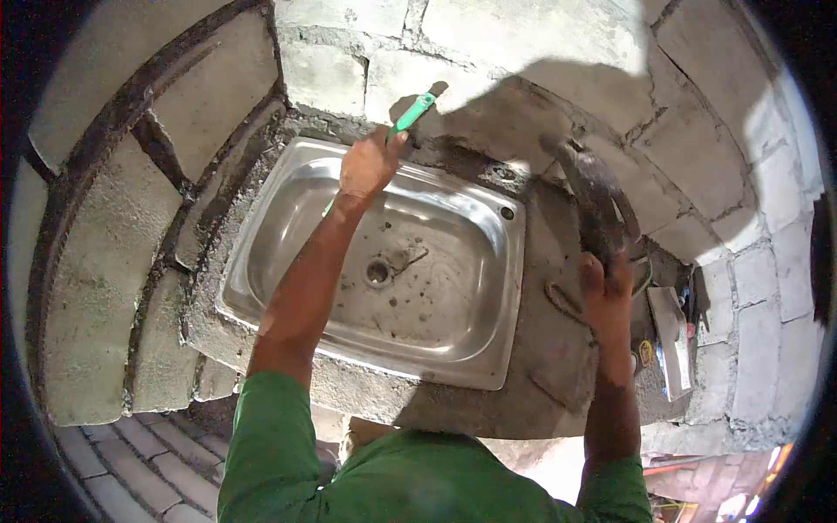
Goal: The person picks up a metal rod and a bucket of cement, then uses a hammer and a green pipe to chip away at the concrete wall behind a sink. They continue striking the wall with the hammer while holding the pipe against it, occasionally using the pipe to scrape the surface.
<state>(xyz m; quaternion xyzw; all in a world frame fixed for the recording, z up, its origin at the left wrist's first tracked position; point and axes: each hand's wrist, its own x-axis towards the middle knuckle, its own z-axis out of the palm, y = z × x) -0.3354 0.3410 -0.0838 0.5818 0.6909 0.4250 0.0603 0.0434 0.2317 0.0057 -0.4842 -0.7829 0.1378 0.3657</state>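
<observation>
While the green-handled tool (415, 113) slants over the sink's far edge, the left hand (368, 166) grips it | right hand (608, 283): grasping a dark curved object (597, 190), beside the stainless-steel sink (508, 296) | surround: rough counter (549, 357), block wall (549, 35)

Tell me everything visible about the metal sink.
The sink is a shiny, rectangular, one-bowl basin, apparently stainless steel, with rounded inner corners. It lies face up, set in the rough counter. Dark debris lies around its round drain, and one rim corner has a hole. The left hand overlaps its far rim; contact is unclear.
</observation>
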